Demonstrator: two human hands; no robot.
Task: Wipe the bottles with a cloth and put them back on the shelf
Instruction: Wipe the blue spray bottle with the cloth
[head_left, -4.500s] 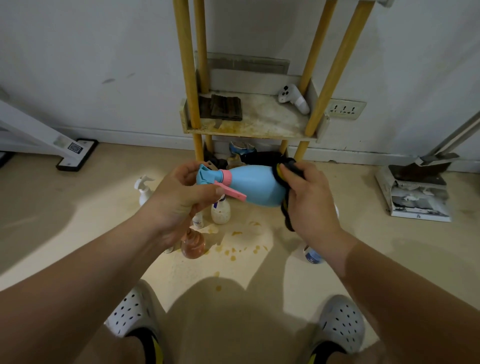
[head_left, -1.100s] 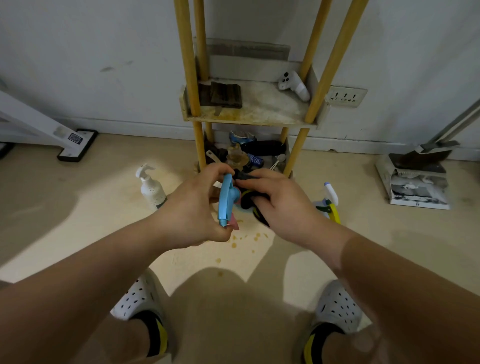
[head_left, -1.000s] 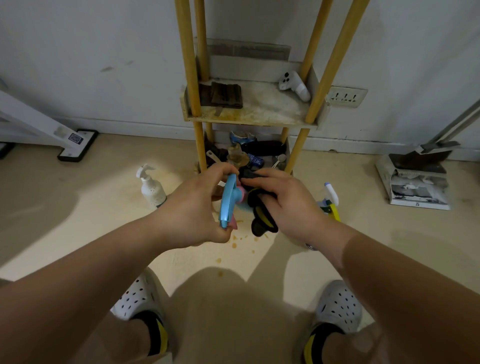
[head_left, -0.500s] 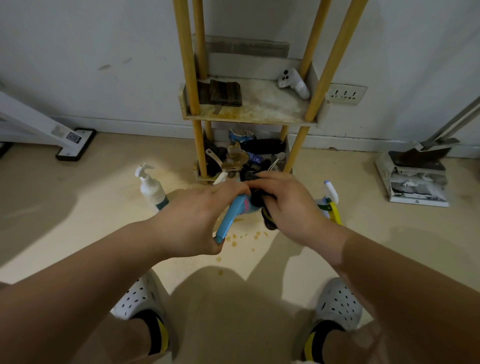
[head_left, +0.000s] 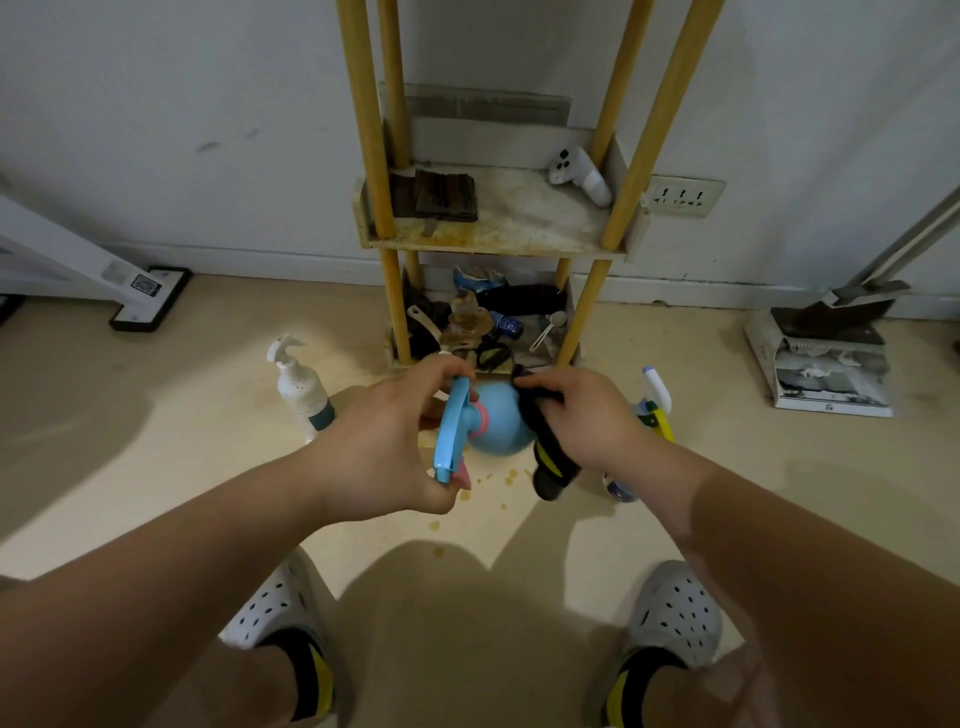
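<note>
The white pump bottle (head_left: 298, 387) stands upright on the floor, left of the shelf's foot and just left of the left hand. The left hand (head_left: 384, 447) grips the spray head of the blue spray bottle (head_left: 493, 423), fingers over the top and thumb under the pink trigger, and holds the bottle in the air on its side, its round body pointing toward the shelf. The right hand (head_left: 587, 415) pinches a black cloth (head_left: 550, 452) against the right side of that body; the cloth's yellow-striped end hangs below the hand.

The left palm covers part of the spray head, and the cloth and right fingers hide the bottle's right flank. A yellow-trigger spray bottle (head_left: 655, 395) on the floor is mostly hidden behind the right hand. The clutter (head_left: 467, 322) on the shelf's lowest tier is dark and hard to tell apart.

The shelf (head_left: 519, 223) has 4 yellow poles at its corners. On its middle tier, a dark folded thing (head_left: 444, 195) lies at the back-left corner and a white controller (head_left: 579, 174) at the back-right; stained board runs between them to the front edge. Open floor lies between the white stand base (head_left: 150, 299) and the pump bottle, and between the yellow-trigger bottle and the dustpan (head_left: 831, 312) at the right wall.
</note>
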